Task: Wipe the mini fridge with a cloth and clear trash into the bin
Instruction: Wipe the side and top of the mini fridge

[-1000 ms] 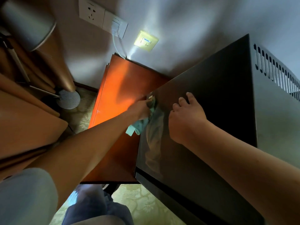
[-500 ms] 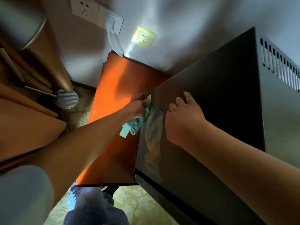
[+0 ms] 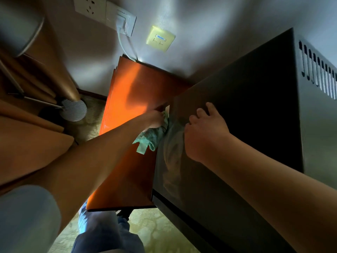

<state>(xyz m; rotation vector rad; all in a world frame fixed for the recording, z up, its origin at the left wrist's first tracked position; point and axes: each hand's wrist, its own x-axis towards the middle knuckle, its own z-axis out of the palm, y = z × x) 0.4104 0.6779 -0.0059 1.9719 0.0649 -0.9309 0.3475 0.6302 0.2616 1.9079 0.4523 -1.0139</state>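
While the left hand [image 3: 155, 118] holds a green cloth [image 3: 151, 138] against the side edge of the black mini fridge [image 3: 255, 115], the right hand [image 3: 204, 130] rests on its top.
The left fingers are curled round the bunched cloth, whose loose end hangs over the orange wooden cabinet [image 3: 131, 92] beside the fridge. The right hand lies knuckles up, fingers bent onto the dark surface, gripping nothing. A white plug [image 3: 125, 24] sits in the wall socket above.

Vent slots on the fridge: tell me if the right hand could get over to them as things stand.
Probably yes. The right hand rests on the fridge holding nothing, and the dark surface between it and the vent slots looks bare. The left hand has the cloth, so wiping there needs a handover.
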